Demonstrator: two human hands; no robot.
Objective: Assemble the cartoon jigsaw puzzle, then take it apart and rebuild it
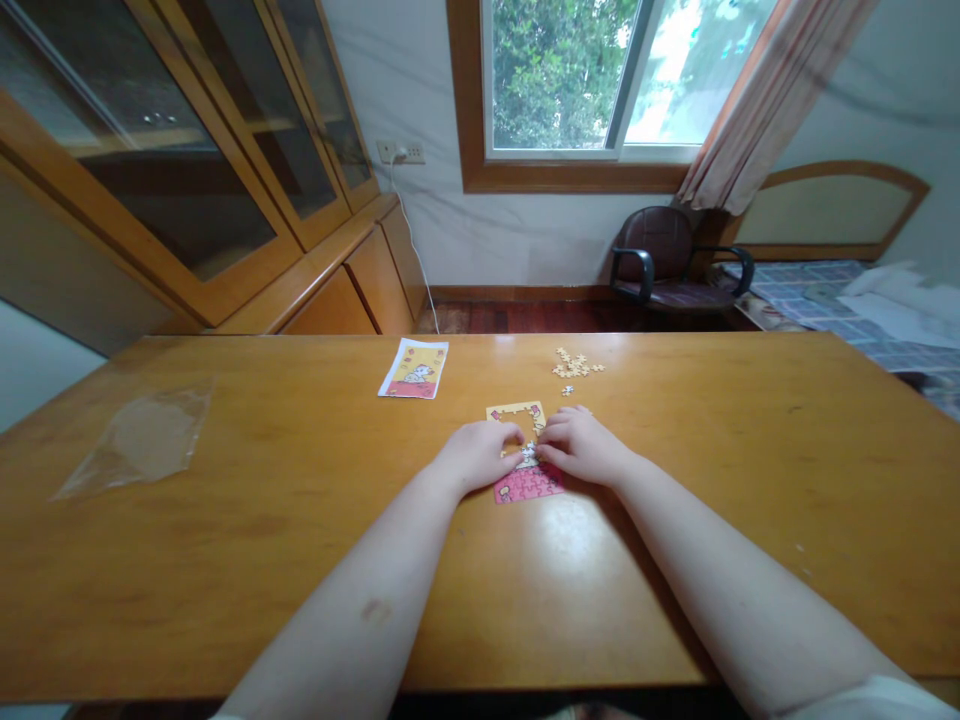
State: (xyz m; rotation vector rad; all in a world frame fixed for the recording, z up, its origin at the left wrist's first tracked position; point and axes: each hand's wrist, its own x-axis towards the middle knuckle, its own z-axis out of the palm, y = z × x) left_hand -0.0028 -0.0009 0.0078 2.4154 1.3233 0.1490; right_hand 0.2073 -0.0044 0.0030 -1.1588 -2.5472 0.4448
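A partly assembled jigsaw puzzle (529, 486) lies flat on the table, with a pink lower part, a yellow border and a gap in its upper middle. My left hand (480, 455) rests at its left edge, thumb and index finger curved and apart. From the right side, my right hand (583, 446) has its fingers closed at a small white puzzle piece (529, 450) near the middle. The fingertips partly hide that piece. Beyond my right hand lie a single loose piece (568, 390) and a small pile of puzzle pieces (576, 364).
A picture card (415, 369) with a white animal on yellow and pink lies at the table's far side. On the left is a clear plastic bag (150, 432). Past the wooden table (300, 560) stand a cabinet (292, 240) and an office chair (660, 255).
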